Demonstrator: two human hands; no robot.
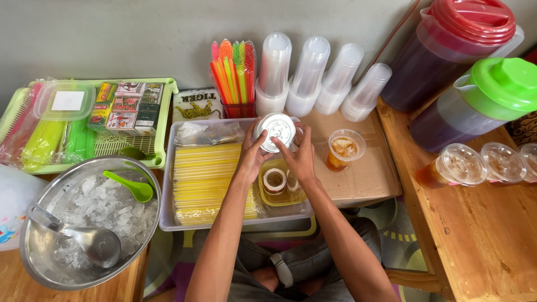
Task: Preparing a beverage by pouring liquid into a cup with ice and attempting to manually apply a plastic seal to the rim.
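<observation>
Both my hands hold a stack of clear plastic cup lids above a clear plastic tray. My left hand grips the stack's left side and my right hand its right side, fingers on the top lid. Under the hands, a small yellow tub holds rolls of tape. An open plastic cup of iced brown tea stands on cardboard just right of my right hand. Packed yellow straws fill the tray's left part.
A steel bowl of crushed ice with a metal ladle and green scoop sits at left. Behind are a green basket, coloured straws and stacked cups. Two lidded jugs and sealed tea cups stand on the wooden bench at right.
</observation>
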